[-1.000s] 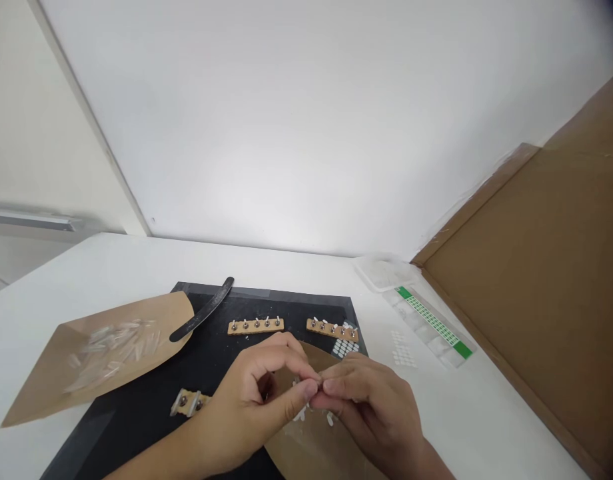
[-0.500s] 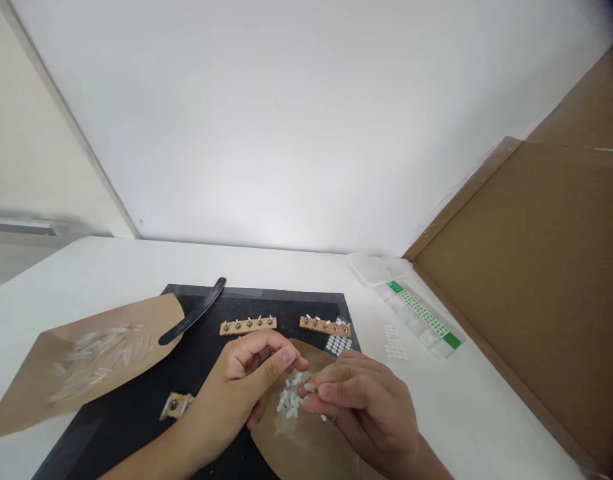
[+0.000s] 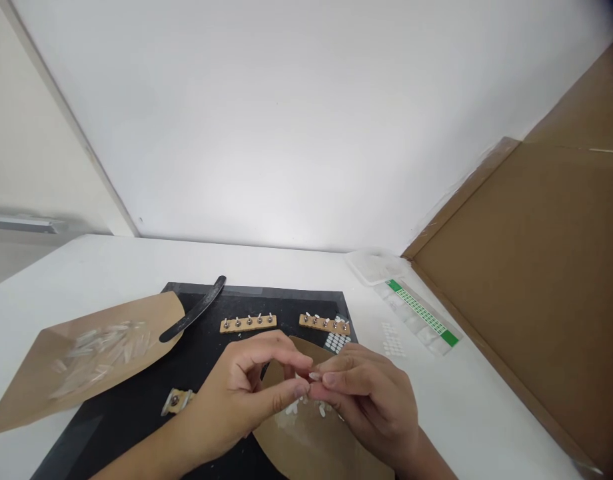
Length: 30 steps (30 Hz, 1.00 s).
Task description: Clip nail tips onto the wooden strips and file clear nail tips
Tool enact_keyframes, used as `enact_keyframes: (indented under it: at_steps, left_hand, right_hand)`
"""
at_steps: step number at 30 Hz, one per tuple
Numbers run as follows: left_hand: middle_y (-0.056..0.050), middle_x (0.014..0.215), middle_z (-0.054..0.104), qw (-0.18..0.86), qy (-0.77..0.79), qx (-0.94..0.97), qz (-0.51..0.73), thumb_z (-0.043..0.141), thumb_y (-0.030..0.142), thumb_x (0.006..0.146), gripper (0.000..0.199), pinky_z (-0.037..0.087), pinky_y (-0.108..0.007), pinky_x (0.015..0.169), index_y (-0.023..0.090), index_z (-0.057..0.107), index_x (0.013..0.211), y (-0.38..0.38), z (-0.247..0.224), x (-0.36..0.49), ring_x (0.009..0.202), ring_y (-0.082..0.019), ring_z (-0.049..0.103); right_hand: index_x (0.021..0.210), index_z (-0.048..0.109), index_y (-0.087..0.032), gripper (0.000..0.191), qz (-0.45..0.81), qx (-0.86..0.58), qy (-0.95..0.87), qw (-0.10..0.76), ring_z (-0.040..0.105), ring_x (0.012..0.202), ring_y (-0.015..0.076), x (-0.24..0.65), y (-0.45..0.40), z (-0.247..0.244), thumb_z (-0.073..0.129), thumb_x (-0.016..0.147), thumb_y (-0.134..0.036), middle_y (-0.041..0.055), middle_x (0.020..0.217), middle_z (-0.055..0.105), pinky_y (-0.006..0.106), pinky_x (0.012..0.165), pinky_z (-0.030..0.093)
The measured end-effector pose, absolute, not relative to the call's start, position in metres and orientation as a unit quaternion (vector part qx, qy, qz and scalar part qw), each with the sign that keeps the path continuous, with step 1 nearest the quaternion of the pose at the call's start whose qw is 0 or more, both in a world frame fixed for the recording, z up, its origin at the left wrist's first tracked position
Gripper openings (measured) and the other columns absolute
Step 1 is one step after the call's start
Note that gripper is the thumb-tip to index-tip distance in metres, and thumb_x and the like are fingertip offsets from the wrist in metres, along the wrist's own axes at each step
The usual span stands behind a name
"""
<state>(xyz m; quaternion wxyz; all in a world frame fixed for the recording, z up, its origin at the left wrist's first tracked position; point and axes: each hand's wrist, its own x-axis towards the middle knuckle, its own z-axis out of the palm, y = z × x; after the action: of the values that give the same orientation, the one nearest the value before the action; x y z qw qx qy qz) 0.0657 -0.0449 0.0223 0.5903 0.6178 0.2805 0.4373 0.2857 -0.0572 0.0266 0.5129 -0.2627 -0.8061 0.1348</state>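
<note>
My right hand (image 3: 366, 393) pinches a small whitish false nail (image 3: 314, 376) between thumb and fingers. My left hand (image 3: 266, 380) faces it from the left, thumb and index finger curved and a little apart, their tips close to that nail. Whether the left fingertips touch it is hard to see. Below both hands lies a brown paper sheet (image 3: 306, 447) with small white false nails (image 3: 292, 408) scattered on it, partly hidden by my fingers.
Two wooden strips (image 3: 248, 325) (image 3: 324, 325) with small metal posts stand on the black mat (image 3: 186, 363). A curved black nail file (image 3: 194, 312) rests partly on another brown sheet (image 3: 26, 373) with clear nail tips (image 3: 106, 350). At right are a green-marked plastic packet (image 3: 421, 311) and white tabs (image 3: 393, 340).
My hands have come together, the left one moving right towards the nail in my right fingers. The left thumb has swung down, away from the index finger.
</note>
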Motion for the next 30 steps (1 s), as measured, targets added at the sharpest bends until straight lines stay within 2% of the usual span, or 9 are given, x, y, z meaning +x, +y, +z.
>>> enact_keyframes:
  at_steps: [2,6,11,13,16,19,24,30]
  left_hand:
    - [-0.001,0.091,0.067,0.611,0.278,0.610,0.421,0.078,0.025,0.094,0.015,0.032,-0.007,0.030,0.024,0.084,0.108,-0.045,0.020,0.065,0.039,0.003,0.040]
    - [-0.001,0.093,0.062,0.644,0.294,0.590,0.388,0.078,0.033,0.096,0.014,0.034,-0.006,0.031,0.024,0.084,0.105,-0.046,0.014,0.064,0.041,0.003,0.042]
    - [-0.002,0.093,0.063,0.632,0.309,0.587,0.401,0.074,0.036,0.099,0.018,0.041,-0.007,0.032,0.019,0.080,0.096,-0.049,0.013,0.068,0.044,0.000,0.043]
    - [-0.003,0.090,0.066,0.582,0.321,0.617,0.420,0.072,0.033,0.100,0.018,0.044,-0.009,0.033,0.019,0.079,0.093,-0.050,0.015,0.069,0.049,-0.004,0.052]
    - [-0.005,0.086,0.073,0.414,0.326,0.698,0.485,0.071,0.021,0.099,0.012,0.052,-0.012,0.044,0.020,0.081,0.092,-0.050,0.016,0.070,0.067,-0.012,0.069]
    - [-0.006,0.091,0.077,0.283,0.313,0.736,0.529,0.072,0.011,0.096,0.015,0.059,-0.016,0.055,0.022,0.082,0.099,-0.051,0.016,0.069,0.078,-0.015,0.075]
    - [-0.006,0.094,0.079,0.199,0.292,0.758,0.548,0.070,0.002,0.094,0.022,0.064,-0.021,0.070,0.018,0.082,0.105,-0.054,0.018,0.070,0.080,-0.015,0.077]
    - [-0.006,0.096,0.079,0.152,0.299,0.766,0.548,0.069,-0.001,0.093,0.027,0.063,-0.020,0.073,0.017,0.080,0.110,-0.059,0.019,0.071,0.080,-0.014,0.076]
  right_hand:
    - [0.104,0.064,-0.023,0.014,0.124,-0.262,-0.812,0.507,0.080,0.073,0.0130,0.287,-0.057,0.026,0.076,0.100,-0.019,0.0007,0.092,0.084,0.026,0.066,0.056]
    - [0.102,0.064,-0.022,0.014,0.115,-0.253,-0.821,0.499,0.078,0.073,0.0129,0.288,-0.055,0.022,0.077,0.100,-0.018,0.0001,0.090,0.084,0.026,0.065,0.054]
    - [0.103,0.064,-0.022,0.015,0.113,-0.248,-0.829,0.488,0.078,0.076,0.0126,0.289,-0.054,0.016,0.078,0.099,-0.016,-0.0004,0.091,0.083,0.027,0.067,0.053]
    - [0.104,0.065,-0.021,0.017,0.105,-0.246,-0.834,0.483,0.078,0.077,0.0125,0.289,-0.054,0.014,0.077,0.098,-0.012,0.0000,0.093,0.083,0.027,0.068,0.053]
    - [0.108,0.066,-0.020,0.021,0.081,-0.250,-0.843,0.469,0.077,0.081,0.0132,0.289,-0.055,0.012,0.075,0.097,-0.005,0.0017,0.099,0.083,0.029,0.071,0.053]
    - [0.109,0.067,-0.019,0.023,0.056,-0.255,-0.847,0.462,0.077,0.082,0.0147,0.289,-0.056,0.012,0.073,0.096,-0.001,0.0043,0.104,0.084,0.030,0.072,0.054]
    - [0.107,0.067,-0.019,0.020,0.051,-0.257,-0.847,0.463,0.075,0.079,0.0140,0.288,-0.055,0.013,0.072,0.097,-0.002,0.0044,0.105,0.084,0.029,0.070,0.054]
    - [0.108,0.068,-0.021,0.018,0.035,-0.261,-0.844,0.467,0.076,0.079,0.0142,0.287,-0.054,0.014,0.069,0.100,-0.005,0.0016,0.103,0.084,0.029,0.070,0.055]
